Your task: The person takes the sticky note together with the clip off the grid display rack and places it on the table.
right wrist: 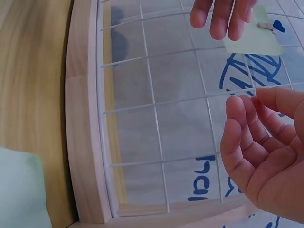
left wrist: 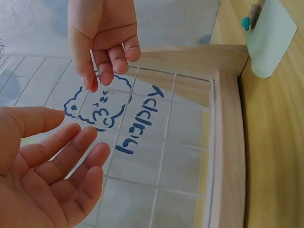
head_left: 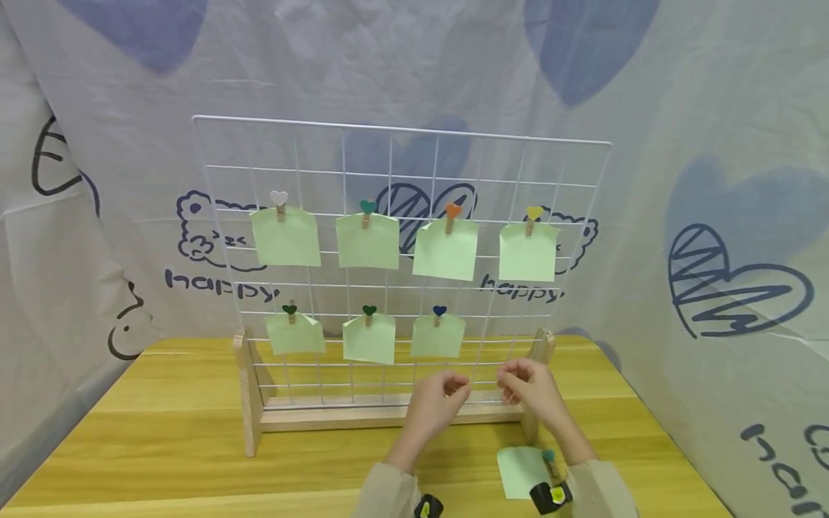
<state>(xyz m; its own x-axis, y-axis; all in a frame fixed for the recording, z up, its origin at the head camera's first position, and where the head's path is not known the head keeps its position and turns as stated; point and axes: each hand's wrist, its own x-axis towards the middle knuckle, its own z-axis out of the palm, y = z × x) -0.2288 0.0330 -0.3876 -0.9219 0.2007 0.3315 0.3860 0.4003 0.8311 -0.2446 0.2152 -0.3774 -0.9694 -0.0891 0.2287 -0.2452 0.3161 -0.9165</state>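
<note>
My left hand [head_left: 435, 404] is before the lower part of a white wire grid [head_left: 401, 130], fingers relaxed and thumb apart from them, with nothing held. Facing it, my right hand [head_left: 534, 392] has loosely curled fingers, its thumb near the index finger; no object shows between them. A gap separates the hands. Just up and left of the left hand hangs a pale green note [head_left: 437, 337], clipped by a small wooden peg with a blue heart [head_left: 440, 311]. On the table below the right hand lies another green note [head_left: 522, 471] beside a teal-topped peg [head_left: 550, 462].
The grid stands in a wooden base [head_left: 388, 416] on a yellow wood-grain table [head_left: 162, 432]. Several heart-pegged green notes hang in an upper row, including one under a yellow heart [head_left: 527, 253]. A printed cloth [head_left: 725, 86] surrounds the table's back and sides.
</note>
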